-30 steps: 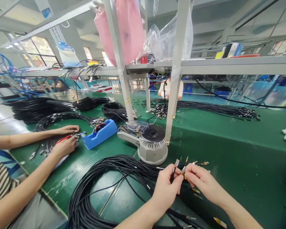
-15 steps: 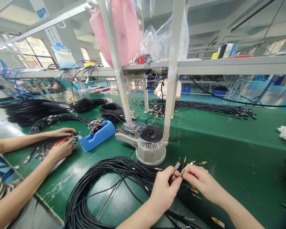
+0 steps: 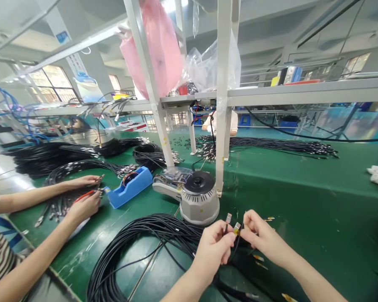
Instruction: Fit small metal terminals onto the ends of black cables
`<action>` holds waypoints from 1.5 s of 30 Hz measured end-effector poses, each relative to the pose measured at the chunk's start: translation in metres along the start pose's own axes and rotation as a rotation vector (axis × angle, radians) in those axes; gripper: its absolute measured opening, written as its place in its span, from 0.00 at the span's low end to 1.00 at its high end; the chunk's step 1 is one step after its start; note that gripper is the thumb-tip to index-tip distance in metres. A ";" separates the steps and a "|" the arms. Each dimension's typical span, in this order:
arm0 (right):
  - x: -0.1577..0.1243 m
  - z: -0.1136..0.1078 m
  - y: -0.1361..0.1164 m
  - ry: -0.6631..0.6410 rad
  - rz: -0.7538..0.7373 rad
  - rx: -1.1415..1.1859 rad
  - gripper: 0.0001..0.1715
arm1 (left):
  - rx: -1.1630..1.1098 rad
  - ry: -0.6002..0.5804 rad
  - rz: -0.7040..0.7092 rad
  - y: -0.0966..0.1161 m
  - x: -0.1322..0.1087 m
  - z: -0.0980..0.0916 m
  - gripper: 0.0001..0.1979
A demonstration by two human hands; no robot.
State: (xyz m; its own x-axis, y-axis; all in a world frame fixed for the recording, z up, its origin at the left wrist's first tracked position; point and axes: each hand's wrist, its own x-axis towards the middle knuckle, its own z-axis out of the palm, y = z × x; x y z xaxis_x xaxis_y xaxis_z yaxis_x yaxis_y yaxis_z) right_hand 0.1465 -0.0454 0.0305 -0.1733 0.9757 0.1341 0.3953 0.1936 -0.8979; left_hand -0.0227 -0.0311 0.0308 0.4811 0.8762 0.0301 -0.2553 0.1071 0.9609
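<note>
My left hand (image 3: pixel 214 248) is closed around a black cable whose metal connector (image 3: pixel 228 218) sticks up above the fingers. A second connector (image 3: pixel 237 227), with yellow tape at its base, stands between my two hands at the left fingertips. My right hand (image 3: pixel 262 238) is pinched right beside it; what lies between those fingertips is too small to make out. Below and left of my hands lies a large coil of black cables (image 3: pixel 113 251). Several taped cable ends (image 3: pixel 258 257) show under my right hand.
A round tape dispenser (image 3: pixel 199 201) stands behind the coil, with a blue tape holder (image 3: pixel 130 188) to its left. At left, a co-worker's hands (image 3: pixel 86 205) hold a red-handled tool over cables. Shelf posts (image 3: pixel 222 126) rise from the green table (image 3: pixel 302 201). More cable bundles (image 3: pixel 280 144) lie behind.
My right fingers have drawn slightly away from the left hand's connectors, which now stand more upright and apart. The view has shifted a little. The co-worker's hands have parted slightly.
</note>
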 end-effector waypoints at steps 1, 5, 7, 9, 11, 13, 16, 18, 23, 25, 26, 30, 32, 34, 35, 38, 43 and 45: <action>0.001 0.001 0.003 -0.013 0.011 0.073 0.14 | -0.021 0.033 0.014 0.000 0.001 0.000 0.10; 0.004 0.007 0.006 -0.055 0.001 0.326 0.23 | -0.063 0.075 0.024 -0.003 0.002 0.000 0.10; 0.003 0.011 0.002 -0.015 -0.009 0.399 0.25 | -0.074 0.077 0.025 -0.004 0.001 0.002 0.11; 0.003 0.015 -0.001 0.004 -0.006 0.435 0.23 | -0.083 0.080 0.031 -0.004 0.000 0.003 0.11; 0.002 0.017 -0.003 0.002 0.003 0.440 0.21 | -0.091 0.087 0.035 -0.003 -0.001 0.004 0.12; 0.002 0.018 -0.003 0.012 0.009 0.425 0.19 | -0.100 0.091 0.034 -0.002 -0.001 0.004 0.13; 0.002 0.019 -0.003 0.031 0.008 0.406 0.17 | -0.102 0.099 0.028 -0.001 -0.001 0.004 0.13; 0.002 0.019 -0.004 0.030 0.000 0.399 0.17 | -0.095 0.105 0.027 -0.002 -0.001 0.004 0.13; 0.003 0.021 -0.003 0.034 0.002 0.389 0.17 | -0.106 0.120 0.014 -0.006 -0.001 0.002 0.13; 0.003 0.020 -0.003 0.059 -0.005 0.391 0.17 | -0.110 0.142 0.010 -0.006 0.000 0.002 0.13; 0.003 0.020 -0.003 0.073 -0.012 0.390 0.18 | -0.111 0.153 0.009 -0.006 0.000 0.001 0.13; 0.002 0.017 -0.007 0.073 -0.100 0.344 0.20 | -0.108 0.149 0.004 -0.005 0.000 0.002 0.14; 0.002 0.016 -0.011 0.063 -0.160 0.300 0.20 | -0.106 0.142 0.003 -0.005 -0.001 0.003 0.14; 0.002 0.016 -0.014 0.064 -0.182 0.253 0.17 | -0.074 0.159 -0.009 -0.006 -0.001 0.004 0.15; 0.002 0.016 -0.016 0.075 -0.182 0.226 0.16 | -0.036 0.172 -0.014 -0.007 -0.001 0.005 0.15; 0.000 0.020 -0.019 0.162 -0.180 0.089 0.09 | 0.147 0.215 0.037 -0.010 0.000 0.007 0.13; 0.000 0.025 -0.020 0.290 -0.224 -0.187 0.04 | 0.466 0.264 0.263 -0.015 0.000 0.009 0.07; 0.001 0.026 -0.019 0.292 -0.244 -0.226 0.05 | 0.533 0.273 0.271 -0.015 -0.001 0.010 0.09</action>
State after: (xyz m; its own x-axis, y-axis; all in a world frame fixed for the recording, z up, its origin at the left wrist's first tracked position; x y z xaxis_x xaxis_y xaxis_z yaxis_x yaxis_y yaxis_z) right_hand 0.1158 -0.0506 0.0367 -0.0367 0.8806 0.4725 0.5676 0.4075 -0.7154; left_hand -0.0103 -0.0381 0.0192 0.2102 0.9345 0.2873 0.1469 -0.3207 0.9357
